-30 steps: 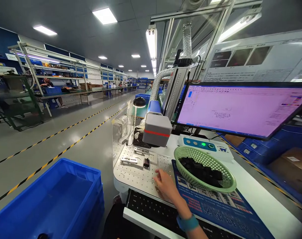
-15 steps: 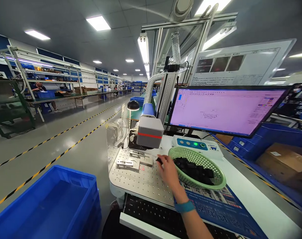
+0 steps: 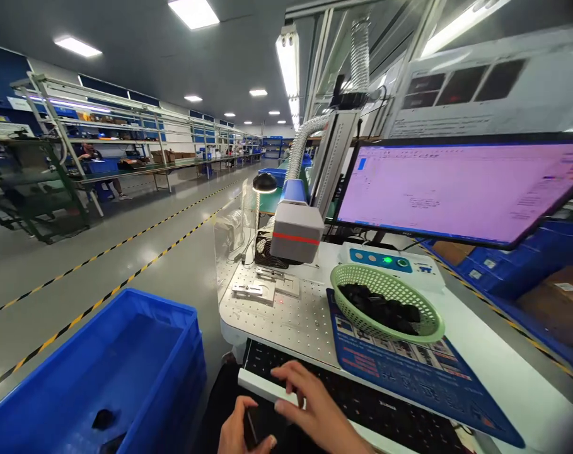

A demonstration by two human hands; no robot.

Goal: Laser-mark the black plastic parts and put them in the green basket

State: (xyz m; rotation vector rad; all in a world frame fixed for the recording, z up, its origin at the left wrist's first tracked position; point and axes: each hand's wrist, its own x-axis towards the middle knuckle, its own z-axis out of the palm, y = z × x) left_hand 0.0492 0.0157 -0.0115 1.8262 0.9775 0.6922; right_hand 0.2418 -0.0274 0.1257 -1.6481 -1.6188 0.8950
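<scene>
My left hand [image 3: 241,432] is at the bottom edge, low in front of the keyboard tray. Its thumb and fingers are closed around a small black piece [image 3: 252,424], mostly hidden by the hand and dark against the clothing. Just to its right, my right hand [image 3: 309,407] hovers over the tray's front edge and the black keyboard [image 3: 343,397]. Its fingers are apart, with nothing visible between them. Further up, a green mesh basket [image 3: 340,277] holds several black pieces [image 3: 381,308]. The metal fixture [image 3: 267,289] lies on the perforated plate [image 3: 286,321], with a red light dot beside it.
On the left stands a blue bin [image 3: 191,321] with black pieces [image 3: 104,419] at its bottom. A grey machine head [image 3: 296,232] hangs over the plate. Behind the basket are a control box [image 3: 385,260] and a monitor [image 3: 456,195]. A blue mat [image 3: 409,378] lies under the basket.
My right hand has moved from beside the basket, where it held a black piece, down to the keyboard tray. My left hand has come into view. The view has shifted, showing black pieces in the bin.
</scene>
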